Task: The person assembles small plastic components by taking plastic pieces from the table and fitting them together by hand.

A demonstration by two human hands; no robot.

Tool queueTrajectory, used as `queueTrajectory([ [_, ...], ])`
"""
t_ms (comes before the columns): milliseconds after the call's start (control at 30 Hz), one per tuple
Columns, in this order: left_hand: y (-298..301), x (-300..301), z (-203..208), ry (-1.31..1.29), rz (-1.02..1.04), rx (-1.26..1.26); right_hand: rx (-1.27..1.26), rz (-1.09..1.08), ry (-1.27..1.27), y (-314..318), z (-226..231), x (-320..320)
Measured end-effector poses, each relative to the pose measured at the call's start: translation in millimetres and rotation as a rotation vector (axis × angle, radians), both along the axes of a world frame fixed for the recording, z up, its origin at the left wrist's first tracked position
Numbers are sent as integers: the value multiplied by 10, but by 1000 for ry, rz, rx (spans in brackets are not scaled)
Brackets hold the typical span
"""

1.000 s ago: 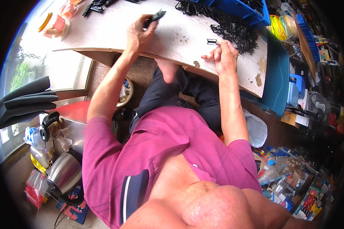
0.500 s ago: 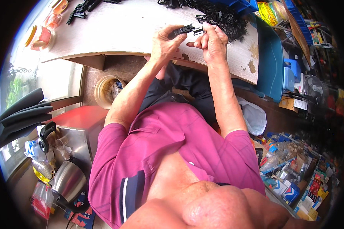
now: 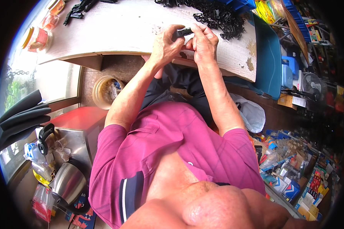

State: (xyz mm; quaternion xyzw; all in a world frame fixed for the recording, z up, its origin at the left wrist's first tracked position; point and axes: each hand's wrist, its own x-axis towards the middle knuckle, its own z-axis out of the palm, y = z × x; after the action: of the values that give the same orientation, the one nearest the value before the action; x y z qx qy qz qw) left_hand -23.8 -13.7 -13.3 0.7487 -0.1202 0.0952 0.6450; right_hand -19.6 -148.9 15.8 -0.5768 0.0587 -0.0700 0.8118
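A black plastic part (image 3: pixel 185 32) is gripped by the left hand (image 3: pixel 166 44), between thumb and curled fingers, over the pale table (image 3: pixel 118 32). At the part's right end, the fingers of the right hand (image 3: pixel 205 45) are bunched narrowly; whether a 2nd piece is pinched there cannot be told, since the fingertips hide it. Just beyond the right hand, a heap of small black pieces (image 3: pixel 227 23) is spread beside a blue plastic crate (image 3: pixel 242 4). At the table's left, 1 orange-lidded jar (image 3: pixel 41 39) is seen.
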Motion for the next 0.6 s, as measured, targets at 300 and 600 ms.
queueTrajectory([
  [300,-28,-7,108,-5,9,-79,4,-10,12,66,12,-45],
  [600,123,63,-45,65,89,-262,-123,-46,211,147,132,-7],
])
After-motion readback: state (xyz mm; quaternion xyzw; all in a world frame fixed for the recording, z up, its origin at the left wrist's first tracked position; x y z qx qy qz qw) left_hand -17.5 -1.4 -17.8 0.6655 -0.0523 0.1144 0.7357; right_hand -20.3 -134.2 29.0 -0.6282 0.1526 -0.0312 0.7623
